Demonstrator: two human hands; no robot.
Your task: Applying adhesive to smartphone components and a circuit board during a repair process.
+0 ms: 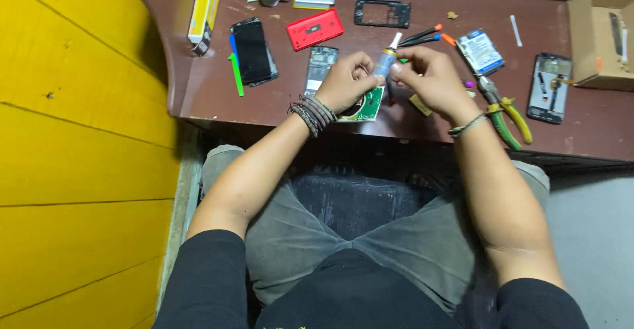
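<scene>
Glue tube in both my hands, nothing applied yet.
Over the brown table (396,114), my left hand (343,84) and right hand (429,78) pinch the small tube (388,58) above the green circuit board (370,104); cap apparently unopened.

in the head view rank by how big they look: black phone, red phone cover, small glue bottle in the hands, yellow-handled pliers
1. black phone
2. yellow-handled pliers and red phone cover: look alike, not ranked
3. small glue bottle, partly hidden by left hand and right hand

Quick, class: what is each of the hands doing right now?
Left hand: closed on the small glue tube.
Right hand: closed, pinching the same tube.
</scene>
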